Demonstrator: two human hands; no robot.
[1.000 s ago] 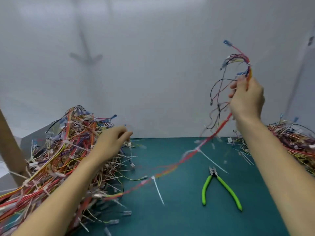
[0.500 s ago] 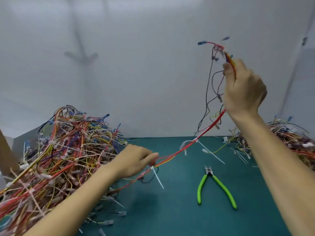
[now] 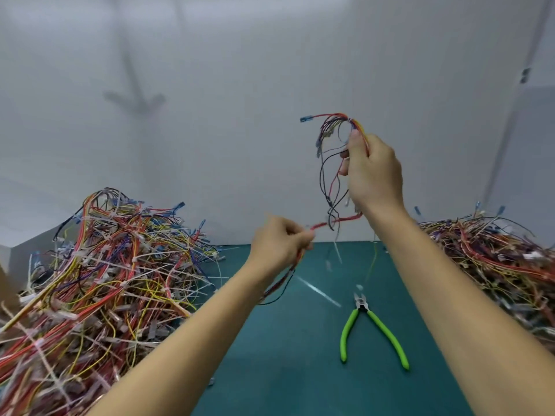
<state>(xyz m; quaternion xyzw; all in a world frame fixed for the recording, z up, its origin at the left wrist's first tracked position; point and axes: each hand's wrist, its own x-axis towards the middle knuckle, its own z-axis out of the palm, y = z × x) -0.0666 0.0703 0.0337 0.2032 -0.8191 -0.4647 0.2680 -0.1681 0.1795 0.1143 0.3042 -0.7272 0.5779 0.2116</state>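
Observation:
A bundle of thin coloured wires (image 3: pixel 330 175), mostly red with black, yellow and blue-tipped strands, hangs in the air over the green mat (image 3: pixel 285 370). My right hand (image 3: pixel 372 172) grips its upper end, where loose strands curl out to the left. My left hand (image 3: pixel 279 244) pinches the red run of the same bundle lower down, and the tail droops below that hand. White cable ties stick out of the bundle.
A big tangle of wires (image 3: pixel 99 280) fills the left side and a second heap (image 3: pixel 492 265) lies at the right. Green-handled cutters (image 3: pixel 369 328) lie open on the mat below my right forearm. A grey wall stands behind.
My left hand left the left heap, took hold of the red bundle and rose toward the right hand. My right hand came down and leftward, so the bundle now hangs slack between them.

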